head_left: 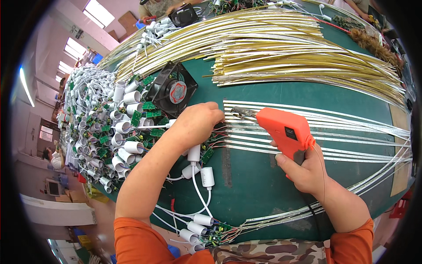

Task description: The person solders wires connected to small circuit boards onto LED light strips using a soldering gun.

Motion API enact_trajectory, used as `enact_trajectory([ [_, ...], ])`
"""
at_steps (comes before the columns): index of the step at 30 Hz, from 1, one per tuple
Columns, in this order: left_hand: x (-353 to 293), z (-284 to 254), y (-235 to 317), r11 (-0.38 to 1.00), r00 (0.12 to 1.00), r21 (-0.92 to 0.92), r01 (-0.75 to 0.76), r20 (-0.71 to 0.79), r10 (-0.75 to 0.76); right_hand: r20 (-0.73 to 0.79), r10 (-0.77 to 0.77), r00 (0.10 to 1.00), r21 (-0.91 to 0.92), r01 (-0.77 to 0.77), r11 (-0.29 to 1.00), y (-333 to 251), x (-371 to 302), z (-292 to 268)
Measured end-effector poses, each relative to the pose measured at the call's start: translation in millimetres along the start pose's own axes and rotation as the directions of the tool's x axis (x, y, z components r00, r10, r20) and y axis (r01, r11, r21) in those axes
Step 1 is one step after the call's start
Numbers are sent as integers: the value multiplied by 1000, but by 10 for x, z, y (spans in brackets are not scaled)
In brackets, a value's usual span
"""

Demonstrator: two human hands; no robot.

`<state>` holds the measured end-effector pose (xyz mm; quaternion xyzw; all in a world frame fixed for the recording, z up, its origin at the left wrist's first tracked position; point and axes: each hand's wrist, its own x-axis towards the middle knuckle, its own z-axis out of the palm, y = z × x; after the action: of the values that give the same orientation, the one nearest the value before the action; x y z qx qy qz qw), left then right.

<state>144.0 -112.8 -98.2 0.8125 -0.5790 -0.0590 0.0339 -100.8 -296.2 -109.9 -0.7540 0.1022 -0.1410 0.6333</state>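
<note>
In my right hand (307, 169) is an orange soldering gun (281, 127), its dark tip pointing left over the ends of several thin white LED strips (307, 127). Those strips lie side by side on the green tabletop and fan out to the right. My left hand (198, 121) is closed in a pinch at the strips' left ends, close to the gun's tip. What its fingers hold is hidden. Thin coloured wires (218, 140) run from the strip ends toward white caps (194, 152) and a small green circuit board (207, 155) under my left wrist.
A black fan (172, 90) stands beyond my left forearm. A large heap of white caps with circuit boards (116, 127) covers the left side. Bundles of yellow and white strips (272, 57) lie at the back. Wired caps (196, 228) rest near me; another person's arm (360, 11) is far right.
</note>
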Motion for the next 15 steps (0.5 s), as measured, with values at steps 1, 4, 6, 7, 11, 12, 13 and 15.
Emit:
enact_trajectory([
  [1,-2,-5,4,1000,1000,6,7,0,-7,15,17,1000,-20,-17,1000,-13,-2,-12],
  [4,3,-23,18,1000,1000,23,1,12,-1,-2,-18,1000,-26,18,1000,36,-13,-20],
  [6,7,-35,29,1000,1000,18,2,11,-2,3,12,1000,-14,-12,1000,21,-23,-31],
  [7,11,-40,29,1000,1000,12,4,9,-4,10,43,999,-3,-43,999,12,-23,-37],
  [11,15,-35,27,1000,1000,2,0,12,0,30,64,998,-28,-63,998,-29,-26,-62],
  [12,15,-41,31,1000,1000,13,6,21,-6,34,64,997,-31,-63,998,-26,-26,-65],
  [13,15,-43,33,1000,999,23,11,30,-11,37,65,997,-33,-63,997,-22,-27,-66],
  [15,16,-48,32,1000,999,24,13,34,-13,33,61,998,-19,-61,998,-17,-25,-58],
])
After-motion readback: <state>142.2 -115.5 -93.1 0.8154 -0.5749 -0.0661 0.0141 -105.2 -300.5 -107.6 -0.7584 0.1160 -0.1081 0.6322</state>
